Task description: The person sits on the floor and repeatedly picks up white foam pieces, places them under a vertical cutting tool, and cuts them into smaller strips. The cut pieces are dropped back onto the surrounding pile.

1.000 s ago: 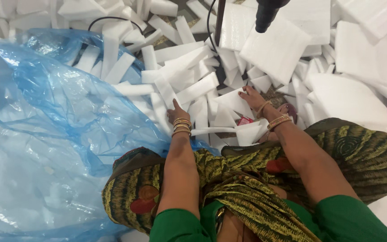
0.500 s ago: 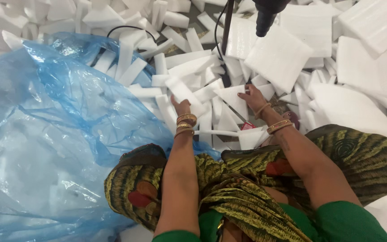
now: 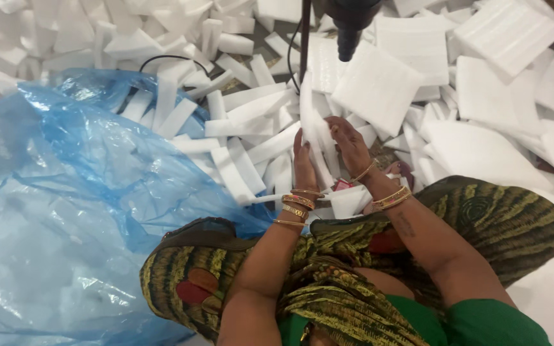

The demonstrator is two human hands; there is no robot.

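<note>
Both hands hold a white foam strip upright above a heap of foam offcuts.

Nearest the camera, a green top and patterned olive-and-yellow cloth (image 3: 482,224) cover the lap, cut off by the bottom edge. The left hand (image 3: 304,160), bangles at the wrist, is closed on the near side of the foam strip (image 3: 309,122); the right hand (image 3: 349,144) curls its fingers round the other side. Just beside the wrists a small red object (image 3: 343,185) is mostly hidden under foam, too little showing to name. To the left lies a large translucent blue plastic bag (image 3: 52,211), strips dimly visible inside. Farther off lie square white foam sheets (image 3: 379,86), a black cable (image 3: 161,59), and a dark tool (image 3: 349,25) cut off at the top.
</note>
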